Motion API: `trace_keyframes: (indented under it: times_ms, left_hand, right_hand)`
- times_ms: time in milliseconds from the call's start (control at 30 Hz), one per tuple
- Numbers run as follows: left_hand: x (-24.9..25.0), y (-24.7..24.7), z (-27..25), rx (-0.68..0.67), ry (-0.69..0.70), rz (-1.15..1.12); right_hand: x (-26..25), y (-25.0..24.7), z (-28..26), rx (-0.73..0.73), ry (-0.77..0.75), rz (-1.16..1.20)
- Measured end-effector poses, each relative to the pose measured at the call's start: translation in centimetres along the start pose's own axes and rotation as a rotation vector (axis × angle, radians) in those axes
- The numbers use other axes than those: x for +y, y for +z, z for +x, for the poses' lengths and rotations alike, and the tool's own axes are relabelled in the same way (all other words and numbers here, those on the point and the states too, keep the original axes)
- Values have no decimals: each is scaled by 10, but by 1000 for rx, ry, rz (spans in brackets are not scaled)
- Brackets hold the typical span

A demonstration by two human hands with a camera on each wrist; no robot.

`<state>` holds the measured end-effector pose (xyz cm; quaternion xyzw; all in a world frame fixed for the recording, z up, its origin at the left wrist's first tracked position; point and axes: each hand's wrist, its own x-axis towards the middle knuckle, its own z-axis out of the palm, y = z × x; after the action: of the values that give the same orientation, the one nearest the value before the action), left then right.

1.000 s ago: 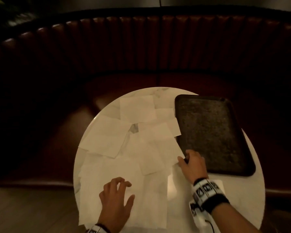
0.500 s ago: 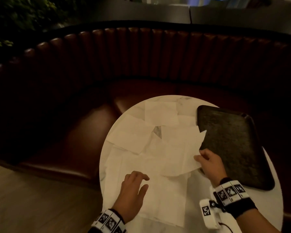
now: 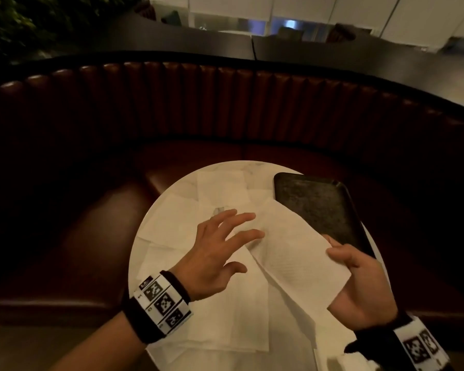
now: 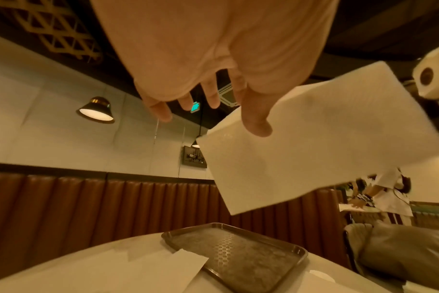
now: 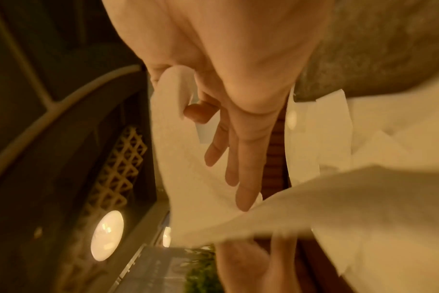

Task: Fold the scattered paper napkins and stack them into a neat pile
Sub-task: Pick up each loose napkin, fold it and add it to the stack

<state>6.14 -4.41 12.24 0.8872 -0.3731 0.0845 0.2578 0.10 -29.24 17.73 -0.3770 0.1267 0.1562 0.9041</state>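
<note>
Head view shows the right hand [image 3: 359, 287] pinching one white paper napkin [image 3: 292, 250] by its near edge, thumb on top and fingers beneath, the sheet lifted off the round marble table [image 3: 145, 253] and slanting up toward the dark tray [image 3: 319, 204]. Beside it the left hand [image 3: 214, 253] hovers with fingers spread and holds nothing, its fingertips at the lifted napkin's left edge; whether they touch it I cannot tell. More napkins [image 3: 225, 317] lie flat and overlapping on the table. From the left wrist, one napkin corner [image 4: 188, 261] overlaps the tray's rim. A curved brown leather booth [image 3: 225, 103] wraps behind the table.
</note>
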Motion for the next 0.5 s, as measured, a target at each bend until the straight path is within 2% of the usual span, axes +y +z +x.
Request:
trace_keyframes:
  times_ms: [100,167,200,267,333,367,433,500]
  left_hand:
    - [4,5,4,60,58,2]
    - [8,8,7,149,97,-34]
    - [10,9,8,210,116,-56]
    - [12,5,8,309,143,-99]
    - [11,-2,6,315,143,-106]
    - [11,-6,4,284,134,-92]
    - [11,-17,2,192,128,-44]
    - [12,-29,1,67,147,26]
  right_hand:
    - [5,-5,-8,-24,34,75]
    - [4,-20,-9,21,-132,-112]
    - [2,-23,-12,19,-153,-144]
    - [5,-8,-17,35,-106,-123]
    - [2,-1,-20,85,64,87]
    - [3,-1,-20,175,-1,28]
    - [3,6,-25,313,-181,-343]
    - [8,10,-33,409,-499,-1034]
